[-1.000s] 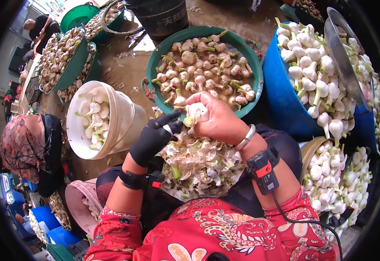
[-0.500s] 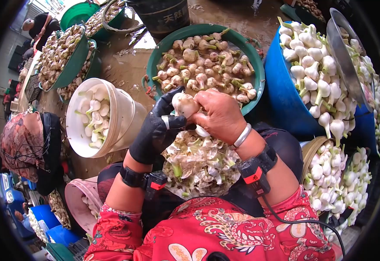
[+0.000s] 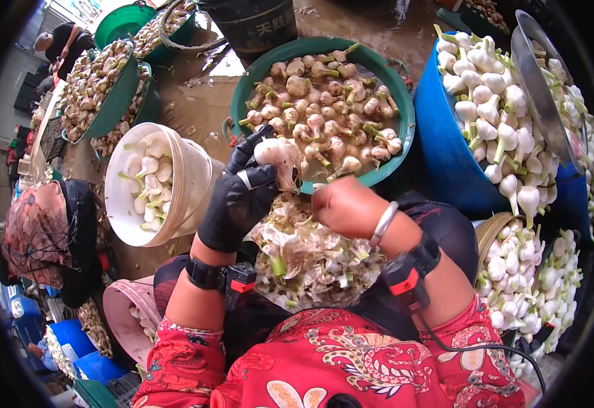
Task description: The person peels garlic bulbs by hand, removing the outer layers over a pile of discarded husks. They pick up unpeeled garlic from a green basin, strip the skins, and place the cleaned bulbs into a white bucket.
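stripping skin from a garlic bulb [image 3: 278,158] looks to be the step in hand, judging by the heap of skins [image 3: 314,262] in the lap. reading the clock from that heap, the bulb sits at eleven, raised before the near rim of a green tub [image 3: 408,128] at twelve. the gloved left hand [image 3: 244,204], at ten, is clamped on the bulb with thumb and fingers. the bare right hand [image 3: 349,208], at one, is blurred and apart from the bulb, its fingers curled in; i cannot tell whether they pinch a scrap. more stripping would, i judge, call for a fresh pinch low on the bulb while the left grip stays firm.

counted: one bulb held, one heap of skins, one green tub at twelve with dozens of unpeeled bulbs in murky water, too crowded to number. one white bucket [image 3: 200,180] at ten holds roughly ten pale bulbs, overlapping. one blue tub [image 3: 440,160] near two is piled with many more. one pink bucket [image 3: 120,309], between eight and nine, shows a few.
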